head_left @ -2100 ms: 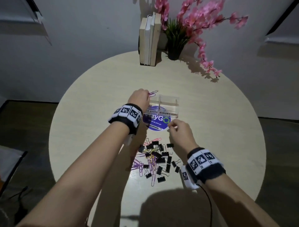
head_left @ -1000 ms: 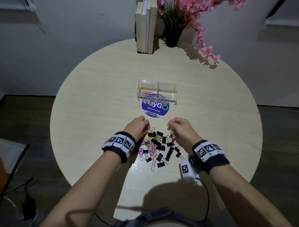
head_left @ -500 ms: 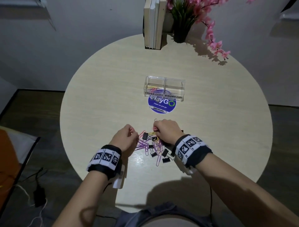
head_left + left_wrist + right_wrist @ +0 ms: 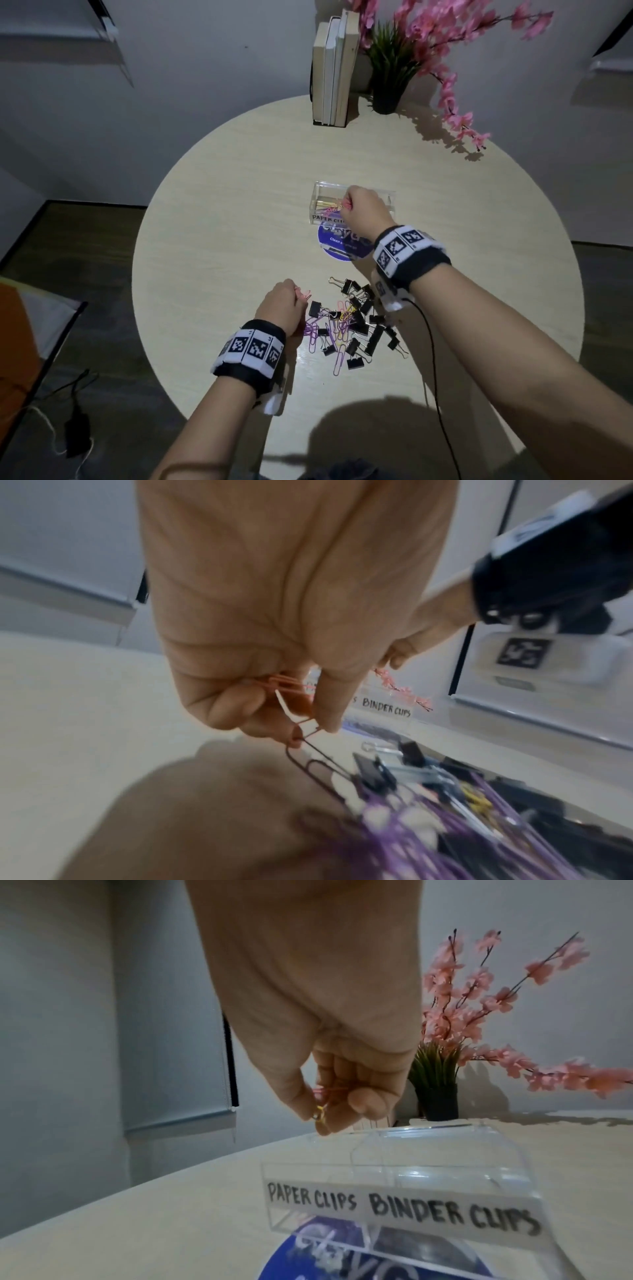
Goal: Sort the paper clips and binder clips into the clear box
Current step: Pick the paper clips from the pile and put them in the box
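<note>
The clear box (image 4: 317,205) has two compartments, labelled for paper clips and binder clips. Above the paper-clip side, the right hand (image 4: 364,214) pinches pink and yellow paper clips (image 4: 337,206). Near the box, by the mixed pile (image 4: 352,325), the left hand (image 4: 279,305) grips pink clips (image 4: 305,294).

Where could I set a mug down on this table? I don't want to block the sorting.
Bare tabletop left of the clear box, and again on the right side. Crowded: the clip pile by the left hand, and the right hand over the box.
</note>
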Demonstrator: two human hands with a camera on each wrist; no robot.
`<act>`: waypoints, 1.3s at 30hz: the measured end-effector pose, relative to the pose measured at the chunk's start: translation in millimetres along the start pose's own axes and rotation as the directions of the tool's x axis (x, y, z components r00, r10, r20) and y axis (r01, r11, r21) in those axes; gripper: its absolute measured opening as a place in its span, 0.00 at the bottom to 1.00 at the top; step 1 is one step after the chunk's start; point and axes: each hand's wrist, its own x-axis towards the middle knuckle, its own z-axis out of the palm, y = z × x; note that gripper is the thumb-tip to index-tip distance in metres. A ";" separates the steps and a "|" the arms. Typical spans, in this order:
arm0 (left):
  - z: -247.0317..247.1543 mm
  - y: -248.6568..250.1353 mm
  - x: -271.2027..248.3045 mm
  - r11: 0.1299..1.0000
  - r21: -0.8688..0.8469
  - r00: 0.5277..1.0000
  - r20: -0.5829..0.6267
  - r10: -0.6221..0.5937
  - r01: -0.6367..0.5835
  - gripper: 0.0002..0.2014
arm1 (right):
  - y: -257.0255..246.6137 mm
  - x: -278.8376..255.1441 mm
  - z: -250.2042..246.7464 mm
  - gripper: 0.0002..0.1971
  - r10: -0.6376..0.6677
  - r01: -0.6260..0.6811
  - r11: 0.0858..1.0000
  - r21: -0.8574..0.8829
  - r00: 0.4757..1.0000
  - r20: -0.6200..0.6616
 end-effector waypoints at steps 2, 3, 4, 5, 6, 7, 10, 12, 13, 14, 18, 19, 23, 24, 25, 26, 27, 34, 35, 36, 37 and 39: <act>-14.2 8.7 2.3 1.000 0.030 0.999 -0.049 0.010 -0.009 0.09 | -3.6 22.2 -1.0 0.08 0.014 -0.014 1.000 -0.018 1.000 0.003; -23.3 14.9 6.0 0.999 0.032 0.998 -0.065 0.023 -0.020 0.08 | -4.6 28.0 -0.7 0.11 0.016 -0.015 1.000 -0.019 0.999 0.031; -32.9 21.9 11.7 0.998 0.035 0.996 -0.081 0.048 -0.045 0.07 | -4.6 30.3 -0.2 0.14 0.014 -0.013 1.000 -0.017 0.998 0.057; -43.0 29.4 21.0 0.995 0.048 0.991 -0.097 0.088 -0.084 0.06 | -4.1 29.3 -0.3 0.16 0.008 -0.008 1.000 -0.010 0.998 0.060; -52.8 37.6 33.0 0.988 0.073 0.983 -0.112 0.143 -0.135 0.06 | -2.6 25.7 -2.1 0.18 0.003 -0.004 1.000 0.006 0.999 0.036; -62.0 46.5 47.0 0.977 0.105 0.971 -0.130 0.201 -0.188 0.06 | 0.3 20.1 -3.7 0.19 -0.001 0.001 0.999 0.033 1.000 -0.005; -79.9 73.4 89.7 0.935 0.206 0.926 -0.186 0.328 -0.290 0.09 | 18.5 -6.0 -2.6 0.14 0.021 -0.008 0.989 0.148 0.996 -0.091; -82.4 88.1 108.8 0.912 0.267 0.913 -0.183 0.365 -0.311 0.13 | 34.4 -29.4 5.1 0.10 0.051 -0.037 0.978 0.207 0.997 -0.063; -80.5 91.7 115.7 0.897 0.306 0.913 -0.155 0.377 -0.318 0.14 | 41.0 -41.9 10.0 0.09 0.061 -0.053 0.976 0.212 0.998 -0.032; -77.8 93.1 119.3 0.878 0.353 0.915 -0.120 0.385 -0.323 0.16 | 45.8 -54.0 14.8 0.09 0.065 -0.064 0.978 0.200 0.998 0.004; -65.8 78.4 103.6 0.850 0.360 0.891 -0.094 0.444 -0.386 0.14 | 49.8 -92.4 32.1 0.11 0.007 -0.028 0.991 0.133 0.988 0.154; -61.6 71.7 92.9 0.849 0.338 0.887 -0.080 0.455 -0.405 0.11 | 48.2 -99.9 36.4 0.11 -0.028 0.006 0.993 0.119 0.981 0.189; -41.9 42.5 44.5 0.918 0.121 0.918 0.181 0.353 -0.377 0.08 | 43.8 -119.5 47.2 0.07 -0.156 0.160 0.987 0.007 0.947 0.281; -36.6 36.1 34.0 0.927 0.109 0.913 0.249 0.323 -0.358 0.13 | 44.3 -122.3 49.0 0.09 -0.170 0.191 0.981 -0.040 0.938 0.303; -31.0 30.0 26.4 0.927 0.131 0.908 0.291 0.303 -0.351 0.17 | 45.3 -124.4 50.3 0.11 -0.175 0.214 0.973 -0.088 0.930 0.323; -25.0 24.3 20.5 0.922 0.159 0.905 0.308 0.294 -0.354 0.19 | 45.9 -126.6 50.7 0.12 -0.173 0.226 0.967 -0.121 0.924 0.340; -20.0 19.9 17.0 0.918 0.176 0.906 0.307 0.292 -0.356 0.20 | 46.6 -128.1 50.6 0.12 -0.173 0.231 0.964 -0.135 0.923 0.345; -17.4 3.8 12.0 0.971 0.000 0.965 0.106 0.239 -0.240 0.11 | 70.9 -138.6 37.6 0.08 -0.076 0.098 0.992 -0.075 0.963 0.259; -18.7 3.0 12.7 0.973 0.012 0.972 0.057 0.230 -0.231 0.11 | 75.5 -140.7 34.8 0.08 -0.049 0.069 0.995 -0.071 0.967 0.250; -18.4 1.5 13.5 0.972 0.058 0.973 0.023 0.229 -0.230 0.12 | 79.0 -142.9 32.4 0.07 -0.033 0.053 0.996 -0.073 0.970 0.241; -17.0 0.0 14.3 0.965 0.119 0.972 -0.001 0.237 -0.235 0.13 | 80.7 -144.7 30.6 0.07 -0.027 0.046 0.996 -0.076 0.973 0.231; -12.1 -1.2 12.6 0.944 0.211 0.961 -0.056 0.272 -0.255 0.14 | 77.2 -145.7 28.9 0.06 -0.032 0.047 0.996 -0.072 0.980 0.198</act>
